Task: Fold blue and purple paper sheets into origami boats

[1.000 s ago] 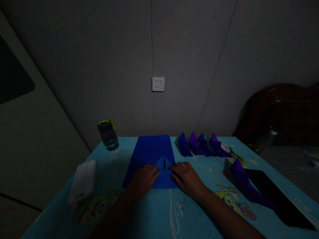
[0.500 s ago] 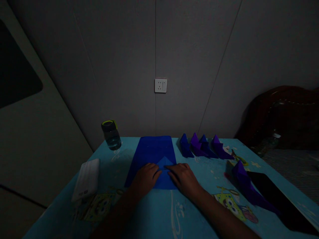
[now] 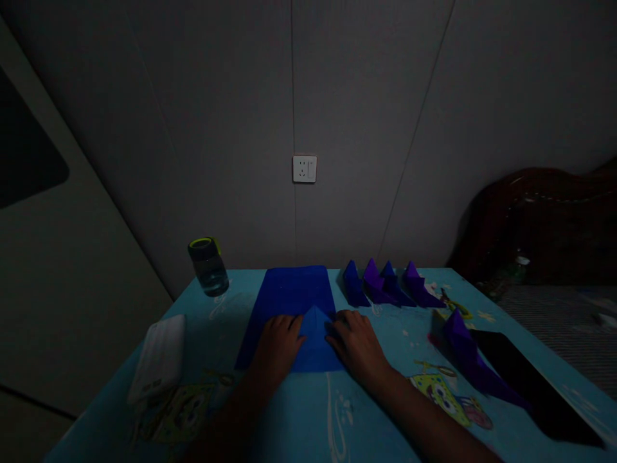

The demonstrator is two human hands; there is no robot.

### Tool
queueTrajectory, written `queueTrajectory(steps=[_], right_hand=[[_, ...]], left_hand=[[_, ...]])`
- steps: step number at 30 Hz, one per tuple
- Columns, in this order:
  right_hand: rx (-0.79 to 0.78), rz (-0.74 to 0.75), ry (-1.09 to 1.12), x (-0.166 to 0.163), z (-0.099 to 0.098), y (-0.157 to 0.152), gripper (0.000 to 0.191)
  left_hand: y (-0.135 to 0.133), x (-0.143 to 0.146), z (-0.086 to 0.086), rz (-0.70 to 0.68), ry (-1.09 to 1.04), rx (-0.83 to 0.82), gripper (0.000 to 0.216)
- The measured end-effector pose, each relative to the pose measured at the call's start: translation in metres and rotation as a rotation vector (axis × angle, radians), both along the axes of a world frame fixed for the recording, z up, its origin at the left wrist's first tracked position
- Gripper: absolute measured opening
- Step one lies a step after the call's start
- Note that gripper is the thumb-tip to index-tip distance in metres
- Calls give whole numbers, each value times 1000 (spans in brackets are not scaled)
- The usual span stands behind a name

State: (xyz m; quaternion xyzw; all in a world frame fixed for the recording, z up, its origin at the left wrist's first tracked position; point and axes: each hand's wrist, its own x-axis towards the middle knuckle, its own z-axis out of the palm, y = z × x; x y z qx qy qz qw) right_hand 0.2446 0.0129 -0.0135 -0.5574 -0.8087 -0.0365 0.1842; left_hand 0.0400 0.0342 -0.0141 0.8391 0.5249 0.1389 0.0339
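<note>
A piece of blue paper (image 3: 315, 326), folded to a peak at its far end, lies between my two hands. My left hand (image 3: 281, 341) grips its left side, thumb toward the middle. On the opposite side my right hand (image 3: 355, 339) holds the right edge, its fingers bent over the paper. Under both hands and the folded piece is flat dark blue paper (image 3: 294, 289), reaching toward the wall. The fingertips are dim, and what lies beneath them is hidden.
Several folded paper boats (image 3: 380, 286) in blue and purple stand at the back right. Closer, a purple paper boat (image 3: 475, 363) rests by a black flat object (image 3: 530, 386). On the left are a water bottle (image 3: 209, 267) and a white power bank (image 3: 160, 357). Patterned cloth (image 3: 385, 399) covers the table.
My fingers have moved apart from the middle of the folded paper to its two sides, showing more of its peak. The whole view has shifted slightly.
</note>
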Motion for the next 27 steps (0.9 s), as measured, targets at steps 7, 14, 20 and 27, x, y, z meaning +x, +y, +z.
queueTrajectory(steps=[7,14,20,27], right_hand=[[-163,-25,36,7,3,-6,11],[-136,-30,230,25,5,-4,18],[-151,13,560,36,-3,3,32],[-198,107,815,37,9,4,29]], left_hand=[[-4,-5,0,-62,-117,-48,47],[-1,-1,-4,9,-600,-250,58],[-1,-4,4,6,-901,-450,24],[-7,-7,16,-29,-1054,-569,24]])
